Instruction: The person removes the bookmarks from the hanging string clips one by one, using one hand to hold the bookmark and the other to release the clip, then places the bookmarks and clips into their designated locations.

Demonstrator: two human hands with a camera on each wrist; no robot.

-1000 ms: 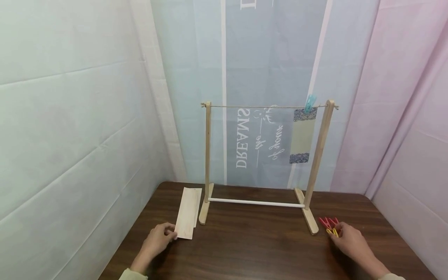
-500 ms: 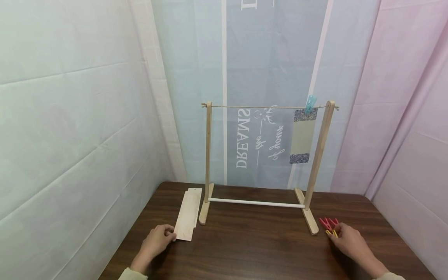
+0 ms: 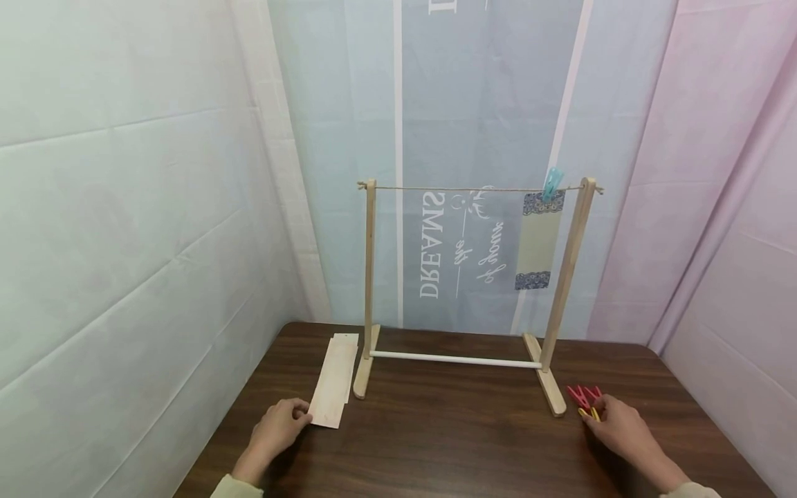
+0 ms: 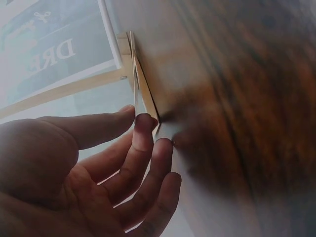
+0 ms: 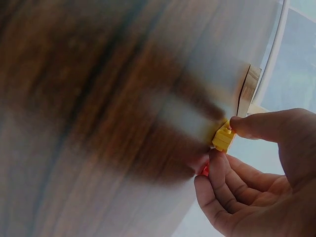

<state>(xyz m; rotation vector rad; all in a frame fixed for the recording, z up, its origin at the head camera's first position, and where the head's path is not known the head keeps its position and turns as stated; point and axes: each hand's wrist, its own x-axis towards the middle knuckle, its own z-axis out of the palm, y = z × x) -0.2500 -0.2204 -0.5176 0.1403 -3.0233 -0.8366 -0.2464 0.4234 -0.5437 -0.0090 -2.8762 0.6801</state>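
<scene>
At the table's left, my left hand (image 3: 278, 427) pinches the near left corner of a pale, narrow card (image 3: 330, 387) between thumb and fingers. In the left wrist view that card (image 4: 136, 91) is seen edge-on, tilted off the table. A second pale card (image 3: 346, 337) with a small hole lies mostly beneath it. On the right, my right hand (image 3: 625, 427) pinches a yellow clothespin (image 5: 223, 139) between thumb and index finger. Red clothespins (image 3: 579, 396) lie just beyond, partly hidden by the fingers.
A wooden stand (image 3: 370, 270) with a white crossbar (image 3: 454, 359) stands mid-table. Across its top runs a string (image 3: 448, 189). A blue clothespin (image 3: 552, 183) holds a blue-patterned card (image 3: 538, 242) on it near the right post. Printed cloth (image 3: 473, 138) hangs behind the brown table (image 3: 448, 429).
The top card has slid slightly toward me and left, baring the upper end of the card below. My left hand shifts very little; the right hand stays nearly still at the yellow clothespin.
</scene>
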